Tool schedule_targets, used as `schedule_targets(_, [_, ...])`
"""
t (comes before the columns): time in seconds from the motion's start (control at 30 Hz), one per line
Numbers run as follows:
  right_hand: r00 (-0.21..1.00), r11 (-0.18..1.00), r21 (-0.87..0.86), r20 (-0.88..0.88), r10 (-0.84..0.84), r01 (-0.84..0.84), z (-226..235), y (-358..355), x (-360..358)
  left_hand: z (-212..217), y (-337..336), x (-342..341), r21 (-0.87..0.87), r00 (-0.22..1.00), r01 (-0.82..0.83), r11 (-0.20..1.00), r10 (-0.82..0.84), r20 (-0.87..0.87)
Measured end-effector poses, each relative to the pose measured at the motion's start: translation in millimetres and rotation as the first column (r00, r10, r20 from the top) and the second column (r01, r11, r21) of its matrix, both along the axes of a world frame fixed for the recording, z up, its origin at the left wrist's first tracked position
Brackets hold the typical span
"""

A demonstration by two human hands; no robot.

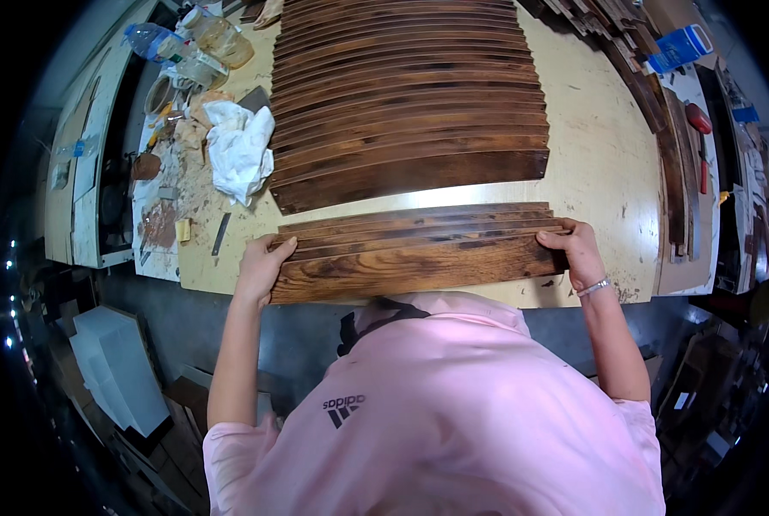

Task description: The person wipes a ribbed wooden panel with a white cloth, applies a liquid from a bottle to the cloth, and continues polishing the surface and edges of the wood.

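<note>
Close to the near edge of the table, a dark brown wooden board point(410, 268) lies across in front of me, its grain streaked and glossy. My left hand point(266, 265) grips its left end, thumb on top. At the right end my right hand point(577, 251) closes round the board in the same way, a bracelet on the wrist. Just behind it, several similar boards point(419, 223) stand side by side, their narrow edges showing. Beyond a strip of bare tabletop, a long row of like brown boards point(410, 168) runs toward the far side. Undersides of my fingers are hidden.
At the left lie a crumpled white cloth point(238, 150), a blue-capped plastic bottle point(154, 41), a jar point(221, 39) and a small yellow block point(183, 230). On the right are long wood strips point(681, 181), a red-handled tool point(699, 120) and a blue-and-white container point(680, 48).
</note>
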State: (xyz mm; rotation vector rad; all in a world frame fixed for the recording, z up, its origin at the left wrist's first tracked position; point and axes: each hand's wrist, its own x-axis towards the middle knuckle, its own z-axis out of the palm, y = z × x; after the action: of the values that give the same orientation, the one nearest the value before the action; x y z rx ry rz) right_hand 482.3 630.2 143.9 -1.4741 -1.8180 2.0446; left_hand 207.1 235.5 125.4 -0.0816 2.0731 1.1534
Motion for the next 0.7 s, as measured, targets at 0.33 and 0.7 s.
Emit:
schedule_targets(0.33, [1.000,0.999,-0.030,-0.001,-0.015,0.015,-7.6,4.3,6.0,-6.2,-5.2,1.2,0.220,0.957,-0.271,0.937,0.239,0.162])
schedule_targets(0.7, [0.999,0.999,0.008,0.024,-0.032,0.032,-5.1,7.7,1.3,-5.4,-1.4,2.1,0.251,0.942,-0.334,0.908,0.311,0.126])
